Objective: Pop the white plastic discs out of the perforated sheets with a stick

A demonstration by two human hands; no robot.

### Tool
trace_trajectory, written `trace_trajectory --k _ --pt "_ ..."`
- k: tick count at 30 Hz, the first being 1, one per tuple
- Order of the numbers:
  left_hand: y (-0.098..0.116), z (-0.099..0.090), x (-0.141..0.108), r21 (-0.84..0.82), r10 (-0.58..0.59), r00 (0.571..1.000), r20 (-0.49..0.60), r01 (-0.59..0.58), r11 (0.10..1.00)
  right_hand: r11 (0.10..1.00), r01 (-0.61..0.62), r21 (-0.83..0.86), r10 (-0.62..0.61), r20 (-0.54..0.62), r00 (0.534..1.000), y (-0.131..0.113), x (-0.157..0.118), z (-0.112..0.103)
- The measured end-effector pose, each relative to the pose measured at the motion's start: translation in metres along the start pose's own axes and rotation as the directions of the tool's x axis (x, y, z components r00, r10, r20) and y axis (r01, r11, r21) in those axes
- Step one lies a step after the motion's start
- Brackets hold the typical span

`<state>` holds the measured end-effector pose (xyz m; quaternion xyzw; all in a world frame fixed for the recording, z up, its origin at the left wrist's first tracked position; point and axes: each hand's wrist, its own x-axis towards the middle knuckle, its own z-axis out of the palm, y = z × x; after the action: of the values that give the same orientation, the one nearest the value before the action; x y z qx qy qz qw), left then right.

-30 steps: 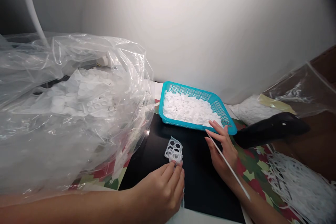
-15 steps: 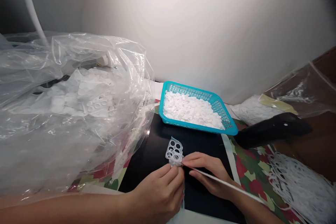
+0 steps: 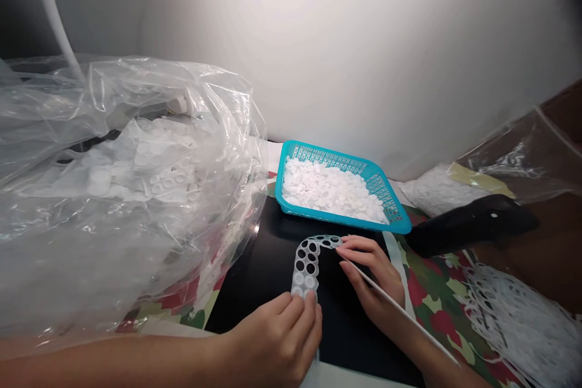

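Observation:
A translucent plastic strip with two rows of round holes [image 3: 305, 265] stands up from my left hand [image 3: 284, 330], which is closed on its lower part. Near those fingers the holes have pale discs in them; further up they look open. The strip's upper end bends right to the fingertips of my right hand [image 3: 375, 276]. A thin white stick [image 3: 400, 309] passes between that hand's fingers and thumb and runs back along the forearm. Whether the right fingertips also pinch the strip's end, I cannot tell.
A blue basket [image 3: 341, 225] of small white discs stands behind the black work surface [image 3: 268, 273]. To the left lies a big clear plastic bag [image 3: 182, 242] with white pieces inside. Curly white strips [image 3: 522, 327] are heaped at right, near a black object [image 3: 473, 227].
My right hand has moved right and away from me with the stick. The strip's bunched upper part is now drawn out into a curve. My left hand has stayed nearly in place.

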<state>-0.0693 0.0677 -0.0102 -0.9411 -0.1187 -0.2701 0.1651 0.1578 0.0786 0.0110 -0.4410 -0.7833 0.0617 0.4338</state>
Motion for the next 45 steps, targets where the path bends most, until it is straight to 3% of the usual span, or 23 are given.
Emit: trace_trajectory --k 2,7,13,23,30,32,35,40,43,45 --pt "0.0 -0.003 0.0 0.012 0.016 1.0 -0.005 -0.016 1.0 0.999 -0.014 0.037 0.013 0.029 1.0 -0.001 -0.001 -0.001" --pt "0.001 -0.003 -0.002 0.057 0.031 1.0 -0.006 -0.03 0.998 0.961 0.048 0.273 -0.135 0.31 0.941 -0.009 0.002 0.003" --pt "0.004 -0.001 -0.002 0.052 0.016 1.0 -0.014 -0.015 0.999 0.953 0.022 0.303 -0.152 0.414 0.898 -0.012 0.005 0.006" --pt "0.003 -0.001 -0.001 0.039 0.02 1.0 -0.021 -0.019 0.999 0.949 0.067 0.307 -0.201 0.431 0.88 -0.009 0.004 0.007" --pt "0.003 -0.001 0.0 0.046 0.03 0.998 -0.047 -0.028 0.999 0.917 0.391 0.085 -0.392 0.381 0.837 0.002 -0.007 0.016" --pt "0.001 -0.002 0.001 0.05 0.028 0.998 -0.048 -0.026 0.998 0.92 0.385 0.066 -0.38 0.379 0.844 0.004 -0.01 0.017" --pt "0.0 -0.004 0.002 0.048 0.029 0.999 -0.032 -0.028 0.998 0.953 0.293 0.078 -0.303 0.324 0.897 0.003 -0.013 0.018" --pt "0.0 -0.003 0.002 0.055 0.042 0.999 -0.025 -0.041 0.998 0.986 0.161 0.038 -0.164 0.115 0.98 -0.005 -0.007 0.015" --pt "0.0 -0.003 0.002 0.057 0.032 0.999 -0.024 -0.031 0.998 0.988 0.147 0.04 -0.148 0.039 0.988 -0.006 -0.003 0.008" --pt "0.0 -0.003 0.002 0.053 0.027 0.999 -0.021 -0.026 0.998 0.974 0.205 0.092 -0.215 0.116 0.97 -0.005 -0.003 0.005"
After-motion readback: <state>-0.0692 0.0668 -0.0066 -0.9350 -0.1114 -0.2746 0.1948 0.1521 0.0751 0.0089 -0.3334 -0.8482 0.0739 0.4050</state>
